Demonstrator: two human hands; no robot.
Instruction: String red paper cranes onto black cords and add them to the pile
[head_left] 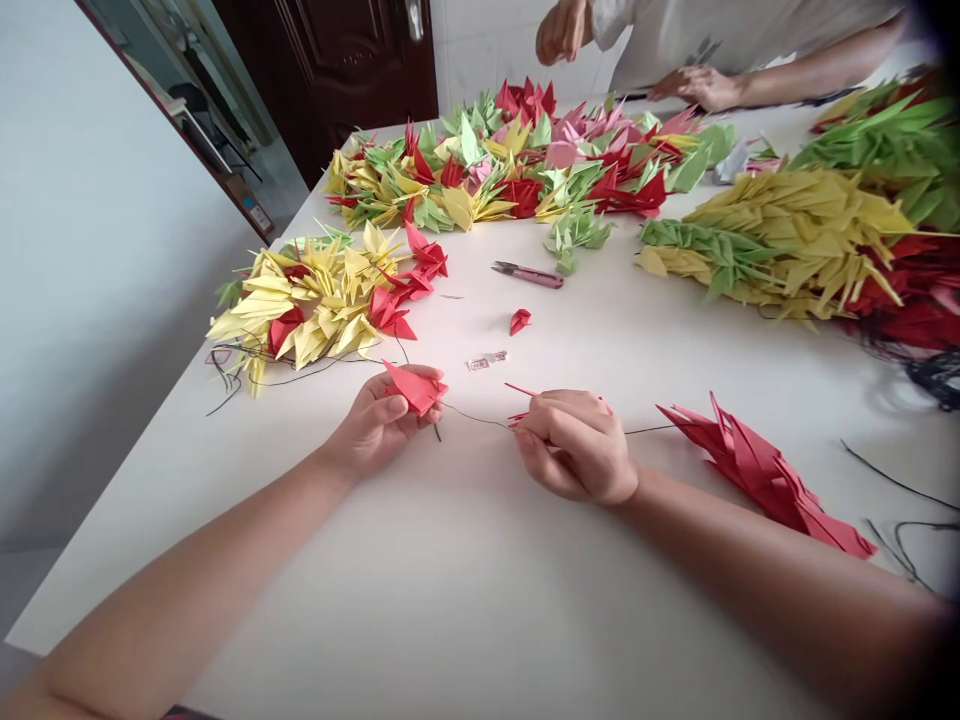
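Red paper crane (416, 390) in the left hand (375, 425)

Thumb and fingers pinch it narrowly over the white bench (480, 610). The right hand (574, 445) curls tightly around black thread (476, 415) and a red paper tip (517, 420); the thread runs on to a bunch of strung red cranes (765, 475) just beside.

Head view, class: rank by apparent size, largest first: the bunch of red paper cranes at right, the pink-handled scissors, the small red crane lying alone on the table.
1. Bunch of red paper cranes
2. Pink-handled scissors
3. Lone red paper crane

The bunch lies nearest the camera, which may exaggerate its lead.
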